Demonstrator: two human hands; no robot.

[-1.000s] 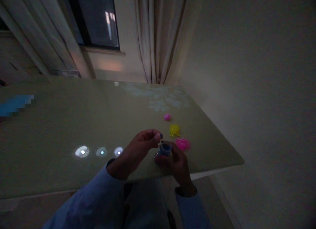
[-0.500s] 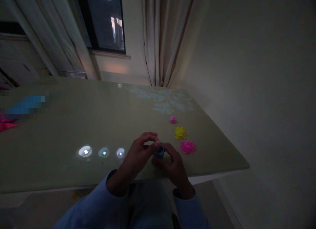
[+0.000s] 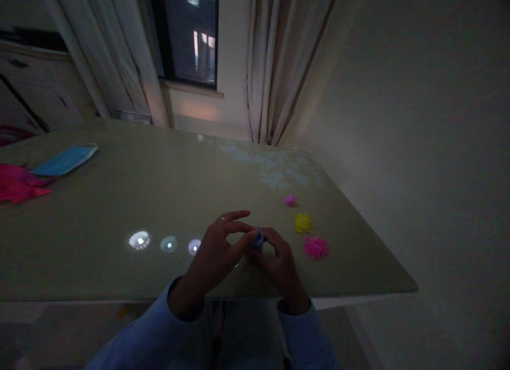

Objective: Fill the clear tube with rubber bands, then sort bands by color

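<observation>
A small blue cup-like piece (image 3: pixel 258 240) with a hollow top is between my two hands, close above the front part of the table. My left hand (image 3: pixel 221 245) pinches its left rim with thumb and index finger, while the other fingers stretch out; a ring shows on one of them. From the other side, my right hand (image 3: pixel 279 258) wraps its fingers around the piece. The lower part of the piece is hidden by the fingers, and what it is made of cannot be made out in the dim light.
Right of my hands lie a pink heap of fine strips (image 3: pixel 316 247), a yellow heap (image 3: pixel 303 223) and a small pink lump (image 3: pixel 290 200). A blue face mask (image 3: pixel 66 161) and a crumpled pink item (image 3: pixel 19 184) rest on the glossy table (image 3: pixel 159 194) at far left. A wall borders the right.
The view has turned slightly left, bringing more of the mask and pink item into sight. My left fingers have spread and lifted somewhat, with thumb and index finger still at the blue piece.
</observation>
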